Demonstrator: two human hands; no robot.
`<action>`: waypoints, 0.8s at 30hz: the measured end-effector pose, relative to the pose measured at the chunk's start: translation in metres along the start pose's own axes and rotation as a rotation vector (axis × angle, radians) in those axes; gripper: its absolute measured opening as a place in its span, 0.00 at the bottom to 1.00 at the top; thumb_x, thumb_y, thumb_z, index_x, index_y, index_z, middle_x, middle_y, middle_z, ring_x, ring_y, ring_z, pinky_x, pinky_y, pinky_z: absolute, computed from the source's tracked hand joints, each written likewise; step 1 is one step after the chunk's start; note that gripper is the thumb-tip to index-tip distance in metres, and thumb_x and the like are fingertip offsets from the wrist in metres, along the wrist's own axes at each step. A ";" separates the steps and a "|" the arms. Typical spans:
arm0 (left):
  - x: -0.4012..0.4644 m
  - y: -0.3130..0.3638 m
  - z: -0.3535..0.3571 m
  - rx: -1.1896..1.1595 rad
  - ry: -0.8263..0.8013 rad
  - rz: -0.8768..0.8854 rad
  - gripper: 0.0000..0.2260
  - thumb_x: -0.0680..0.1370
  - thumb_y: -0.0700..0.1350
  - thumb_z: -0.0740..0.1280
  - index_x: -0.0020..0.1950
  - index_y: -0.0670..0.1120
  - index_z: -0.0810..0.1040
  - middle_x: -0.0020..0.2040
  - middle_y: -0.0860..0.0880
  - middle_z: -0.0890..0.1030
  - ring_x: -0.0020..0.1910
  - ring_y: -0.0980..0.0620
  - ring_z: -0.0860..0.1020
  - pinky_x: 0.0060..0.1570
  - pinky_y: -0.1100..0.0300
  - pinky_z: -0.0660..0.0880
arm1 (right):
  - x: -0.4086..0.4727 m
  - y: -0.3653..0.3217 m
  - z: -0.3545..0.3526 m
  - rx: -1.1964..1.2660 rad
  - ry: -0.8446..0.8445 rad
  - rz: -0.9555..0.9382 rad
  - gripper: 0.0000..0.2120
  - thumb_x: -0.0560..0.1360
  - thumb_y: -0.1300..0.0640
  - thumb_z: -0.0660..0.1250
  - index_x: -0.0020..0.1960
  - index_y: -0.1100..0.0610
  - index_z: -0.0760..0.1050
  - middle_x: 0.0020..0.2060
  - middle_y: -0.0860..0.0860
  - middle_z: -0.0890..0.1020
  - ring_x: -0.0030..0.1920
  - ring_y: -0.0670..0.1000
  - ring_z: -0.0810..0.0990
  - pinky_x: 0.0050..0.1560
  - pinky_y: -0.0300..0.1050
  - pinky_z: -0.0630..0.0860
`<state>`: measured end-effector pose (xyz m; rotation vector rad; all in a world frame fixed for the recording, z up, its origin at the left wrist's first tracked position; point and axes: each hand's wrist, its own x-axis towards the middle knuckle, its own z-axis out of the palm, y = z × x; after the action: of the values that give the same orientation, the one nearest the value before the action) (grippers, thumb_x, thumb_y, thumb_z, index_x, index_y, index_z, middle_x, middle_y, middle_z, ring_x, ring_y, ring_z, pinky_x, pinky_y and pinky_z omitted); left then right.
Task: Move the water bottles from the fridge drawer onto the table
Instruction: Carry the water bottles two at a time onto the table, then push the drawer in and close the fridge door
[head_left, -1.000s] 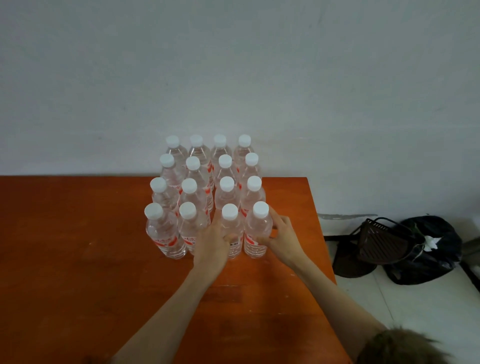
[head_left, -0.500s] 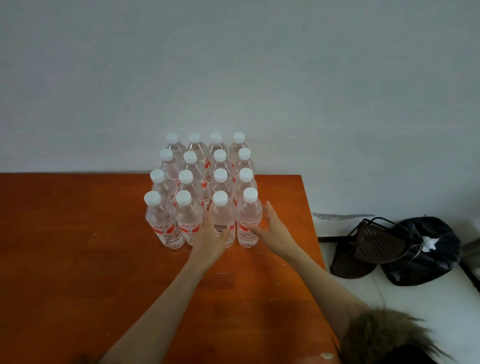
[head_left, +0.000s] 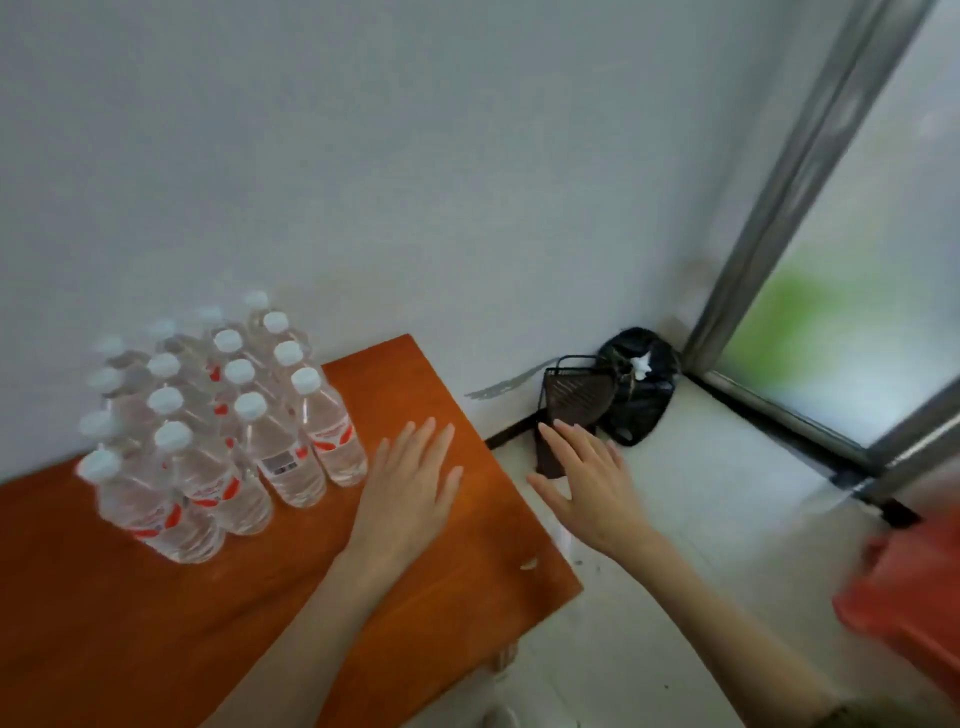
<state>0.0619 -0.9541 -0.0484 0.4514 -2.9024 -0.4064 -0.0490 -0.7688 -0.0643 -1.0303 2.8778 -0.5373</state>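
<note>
Several clear water bottles (head_left: 218, 431) with white caps and red labels stand upright in a tight block on the orange wooden table (head_left: 156, 623), against the white wall. My left hand (head_left: 410, 488) hovers flat and open over the table, just right of the nearest bottle, touching none. My right hand (head_left: 592, 483) is open with fingers spread, past the table's right edge and above the floor. Neither hand holds anything. No fridge drawer is in view.
The table's right edge and corner (head_left: 566, 587) lie between my hands. On the floor in the wall corner sit a dark mesh basket (head_left: 576, 395) and a black bag (head_left: 641, 384). A metal-framed glass door (head_left: 810, 260) stands at right; an orange sleeve (head_left: 904, 597) shows at lower right.
Both hands have let go of the front-row bottles and drawn back to the right. The view has swung right and tilted, so the bottle block now sits at the left.
</note>
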 end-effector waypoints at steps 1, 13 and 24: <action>0.001 0.017 0.003 0.024 -0.002 0.095 0.23 0.80 0.54 0.51 0.75 0.50 0.55 0.76 0.49 0.56 0.76 0.50 0.51 0.72 0.53 0.46 | -0.022 0.015 -0.010 -0.047 0.050 0.063 0.30 0.76 0.36 0.50 0.74 0.47 0.51 0.75 0.48 0.57 0.74 0.50 0.53 0.73 0.56 0.50; -0.108 0.288 0.033 -0.165 -0.056 0.955 0.22 0.79 0.48 0.59 0.72 0.43 0.64 0.72 0.41 0.65 0.72 0.42 0.62 0.70 0.43 0.60 | -0.373 0.104 -0.130 -0.330 0.383 0.795 0.32 0.75 0.38 0.55 0.75 0.47 0.51 0.75 0.51 0.55 0.75 0.53 0.51 0.72 0.59 0.46; -0.261 0.528 0.066 -0.263 -0.107 1.397 0.22 0.79 0.50 0.59 0.72 0.46 0.64 0.73 0.44 0.64 0.74 0.45 0.58 0.71 0.44 0.57 | -0.629 0.165 -0.188 -0.444 0.475 1.167 0.32 0.75 0.39 0.55 0.75 0.48 0.50 0.75 0.53 0.55 0.75 0.54 0.50 0.73 0.60 0.46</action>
<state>0.1494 -0.3703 0.0093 -1.5375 -2.3976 -0.5017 0.3127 -0.2010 0.0069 0.9682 3.3333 -0.0272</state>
